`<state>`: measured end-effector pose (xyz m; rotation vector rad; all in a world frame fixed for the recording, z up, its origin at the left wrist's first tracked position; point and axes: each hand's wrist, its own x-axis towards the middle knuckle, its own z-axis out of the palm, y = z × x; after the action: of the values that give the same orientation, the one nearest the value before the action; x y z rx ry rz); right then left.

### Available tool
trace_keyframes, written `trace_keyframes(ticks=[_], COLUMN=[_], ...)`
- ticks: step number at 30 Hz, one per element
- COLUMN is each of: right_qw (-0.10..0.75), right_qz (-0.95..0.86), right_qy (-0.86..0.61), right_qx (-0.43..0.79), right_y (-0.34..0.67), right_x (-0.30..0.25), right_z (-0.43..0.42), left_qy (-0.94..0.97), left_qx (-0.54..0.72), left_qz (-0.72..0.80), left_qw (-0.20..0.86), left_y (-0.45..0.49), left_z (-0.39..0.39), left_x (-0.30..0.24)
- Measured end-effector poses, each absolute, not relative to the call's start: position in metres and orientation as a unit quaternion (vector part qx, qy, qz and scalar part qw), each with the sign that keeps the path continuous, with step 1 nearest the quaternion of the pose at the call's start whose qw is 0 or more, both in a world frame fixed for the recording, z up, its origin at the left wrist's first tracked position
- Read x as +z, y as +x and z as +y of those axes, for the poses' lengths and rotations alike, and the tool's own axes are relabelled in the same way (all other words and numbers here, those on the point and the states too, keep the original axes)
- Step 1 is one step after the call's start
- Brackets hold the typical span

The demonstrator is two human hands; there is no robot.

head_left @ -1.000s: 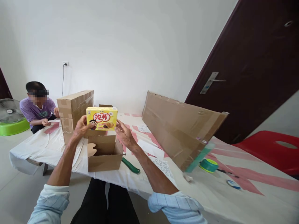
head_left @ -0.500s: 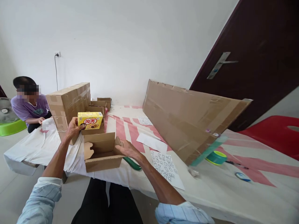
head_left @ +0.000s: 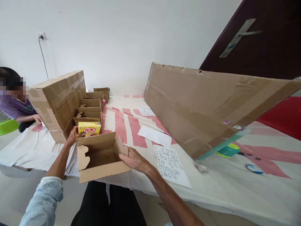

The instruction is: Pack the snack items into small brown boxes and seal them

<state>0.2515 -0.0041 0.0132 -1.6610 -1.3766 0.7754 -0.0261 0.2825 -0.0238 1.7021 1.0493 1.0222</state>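
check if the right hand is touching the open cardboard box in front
Touching. The head view shows the right hand gripping the open cardboard box at its right end, with the thumb over that end's wall.

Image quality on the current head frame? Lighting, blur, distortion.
Head view: soft, diffuse light, no strong glare on the yellow box; the open carton is shaded inside; the door slants steeply, probably wide-angle stretch or camera tilt; its handle looks smeared.

Carton (head_left: pixel 103 174) before packet (head_left: pixel 89 128) at lower left; box stack (head_left: pixel 56 102) farther left. A sheet (head_left: pixel 172 166) lies on the surface (head_left: pixel 223 182), right of centre.
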Motion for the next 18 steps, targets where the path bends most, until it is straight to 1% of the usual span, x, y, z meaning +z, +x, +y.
trace_keyframes(ticks=[4,10,15,18], right_qw=[0.394,0.426,0.414,0.415], right_qz=[-0.542,-0.516,-0.526,-0.526], right_qy=[-0.649,-0.658,-0.666,-0.667], right_qx=[0.359,0.344,0.329,0.327], right_y=[0.253,0.254,0.253,0.252], right_x=[0.011,0.005,0.008,0.008], right_z=[-0.008,-0.013,-0.016,-0.018], left_qy=[0.682,0.659,0.660,0.680], left_qx=[0.391,0.357,0.315,0.301], left_qz=[0.481,0.612,0.655,0.646], left_qw=[0.388,0.251,0.191,0.173], left_y=[-0.014,-0.010,-0.006,0.000], left_z=[0.301,0.297,0.281,0.274], left_x=[-0.032,-0.049,-0.057,-0.056])
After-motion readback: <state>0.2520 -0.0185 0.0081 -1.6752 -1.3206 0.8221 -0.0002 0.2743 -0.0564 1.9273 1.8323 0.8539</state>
